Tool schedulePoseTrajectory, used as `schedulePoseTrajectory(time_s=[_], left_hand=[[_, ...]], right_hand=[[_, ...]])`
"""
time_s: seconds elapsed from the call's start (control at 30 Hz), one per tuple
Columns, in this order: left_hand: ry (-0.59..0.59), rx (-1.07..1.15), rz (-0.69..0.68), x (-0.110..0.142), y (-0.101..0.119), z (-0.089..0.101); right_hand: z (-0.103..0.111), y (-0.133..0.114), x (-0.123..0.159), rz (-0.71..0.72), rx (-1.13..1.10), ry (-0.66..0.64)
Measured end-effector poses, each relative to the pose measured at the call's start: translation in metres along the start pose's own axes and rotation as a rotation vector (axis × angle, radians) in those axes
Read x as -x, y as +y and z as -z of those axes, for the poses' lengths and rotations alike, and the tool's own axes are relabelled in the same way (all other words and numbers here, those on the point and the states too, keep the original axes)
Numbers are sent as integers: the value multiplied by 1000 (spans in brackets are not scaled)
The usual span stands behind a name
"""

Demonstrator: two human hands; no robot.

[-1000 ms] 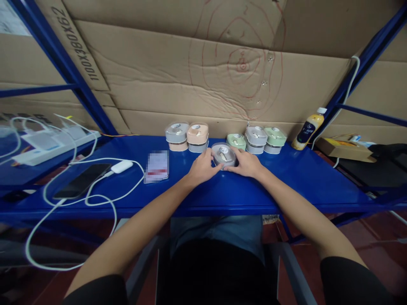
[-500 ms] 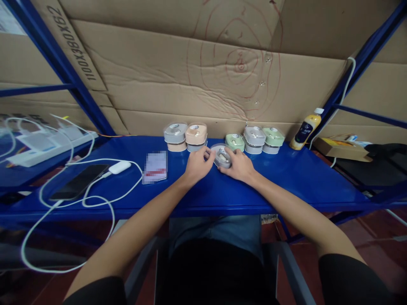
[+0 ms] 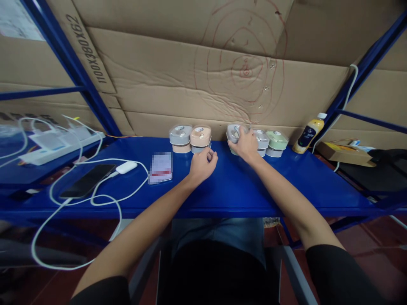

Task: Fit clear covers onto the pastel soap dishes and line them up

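Note:
My right hand (image 3: 247, 145) grips a small grey box with a clear lid (image 3: 233, 132), which sits on top of a green box (image 3: 232, 149) mostly covered by the hand. Right beside it stands a stack with a grey box (image 3: 262, 138) on top, then another with a green box (image 3: 277, 139) over a grey one. My left hand (image 3: 203, 164) hovers over the table, fingers curled in, with nothing visible in them. Behind it are two more stacks, one topped by a grey box (image 3: 180, 134), the other by a peach box (image 3: 200, 134).
On the blue table (image 3: 235, 195) a blurred flat card-like item (image 3: 160, 167) lies left of my left hand. Further left are a black phone (image 3: 89, 181), white cables and a power strip (image 3: 63, 146). A yellow drink bottle (image 3: 310, 133) and an open cardboard box (image 3: 345, 153) stand right.
My right hand has carried the grey box back and up onto the green box. My left hand has come away from the grey box, toward me, with its fingers curled.

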State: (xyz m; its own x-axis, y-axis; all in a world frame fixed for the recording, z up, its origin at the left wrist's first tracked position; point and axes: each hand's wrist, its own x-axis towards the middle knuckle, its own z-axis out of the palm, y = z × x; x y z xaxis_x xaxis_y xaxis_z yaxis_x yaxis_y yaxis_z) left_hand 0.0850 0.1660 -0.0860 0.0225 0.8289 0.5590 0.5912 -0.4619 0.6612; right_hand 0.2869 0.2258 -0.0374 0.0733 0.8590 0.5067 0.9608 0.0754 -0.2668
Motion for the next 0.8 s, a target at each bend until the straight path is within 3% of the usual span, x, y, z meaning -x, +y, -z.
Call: schedulePoseTrajectory(time_s=[0.13,0.23,0.57,0.8], left_hand=[[-17,-27,0,0,0,-1],[-41,-46,10,0,0,-3],[-139,-102,28,-2,-1,-5],[-199,-128,20,-2,-3,-6]], right_hand=[[-8,-7,-17,-117,144,-58],[-12,-9,-19,-126,204,-108],[-13,-2,-15,-37,304,-53],[-12,13,-20,112,311,29]])
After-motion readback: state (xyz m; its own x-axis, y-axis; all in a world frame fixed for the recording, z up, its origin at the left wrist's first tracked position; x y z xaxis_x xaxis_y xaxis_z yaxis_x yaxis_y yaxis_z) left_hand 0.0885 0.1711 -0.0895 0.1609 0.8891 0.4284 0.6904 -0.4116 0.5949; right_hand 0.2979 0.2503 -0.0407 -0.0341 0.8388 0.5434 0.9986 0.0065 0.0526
